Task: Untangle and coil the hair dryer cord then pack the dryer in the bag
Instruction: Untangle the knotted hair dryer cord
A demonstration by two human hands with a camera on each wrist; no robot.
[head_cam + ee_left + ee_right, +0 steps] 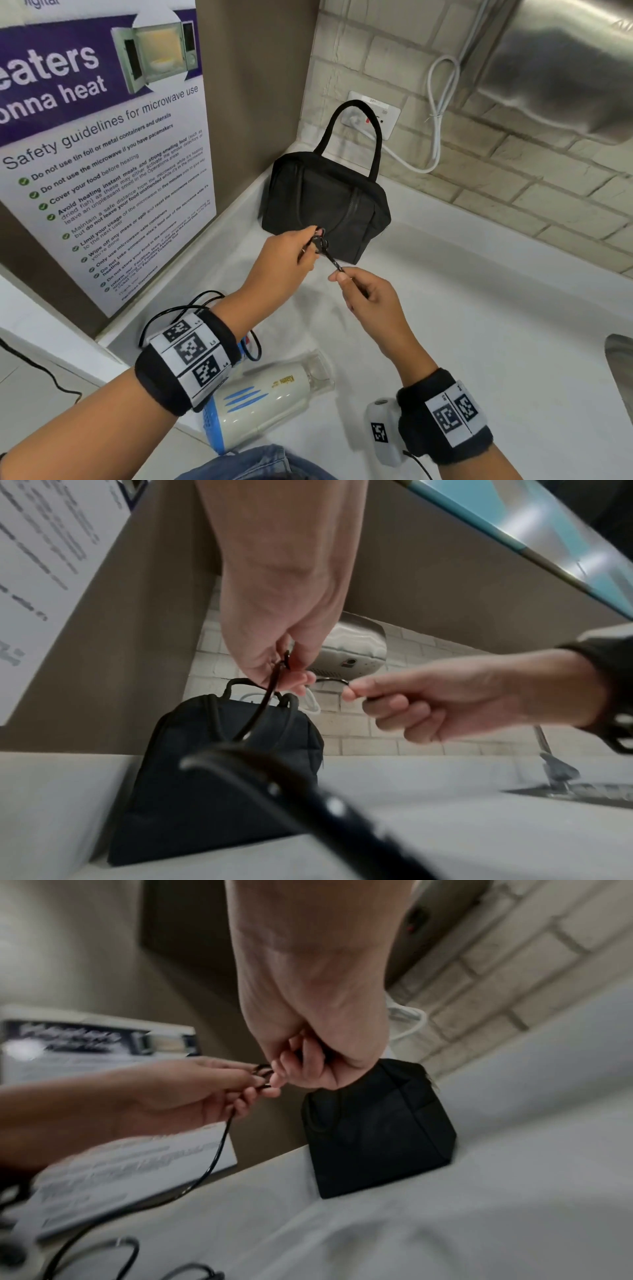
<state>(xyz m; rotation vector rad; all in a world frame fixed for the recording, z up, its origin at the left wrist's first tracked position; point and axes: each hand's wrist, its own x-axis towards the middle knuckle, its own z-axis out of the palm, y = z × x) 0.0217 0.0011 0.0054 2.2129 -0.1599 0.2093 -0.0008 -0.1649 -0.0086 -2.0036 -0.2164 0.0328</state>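
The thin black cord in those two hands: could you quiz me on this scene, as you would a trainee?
1. True or false: the cream and blue plastic hair dryer is already inside the black fabric bag.
2. Which hands pinch the thin black cord?
A. left only
B. right only
C. both
3. Fill in: the bag stands on the white ____.

Key: 1 false; it lies on the counter. 2 C; left hand and right hand. 3 counter.

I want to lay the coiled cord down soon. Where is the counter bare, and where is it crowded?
Bare: the counter right of the bag, up to the brick wall and the sink edge. Crowded: near left, where the dryer and loose cord lie by the poster.
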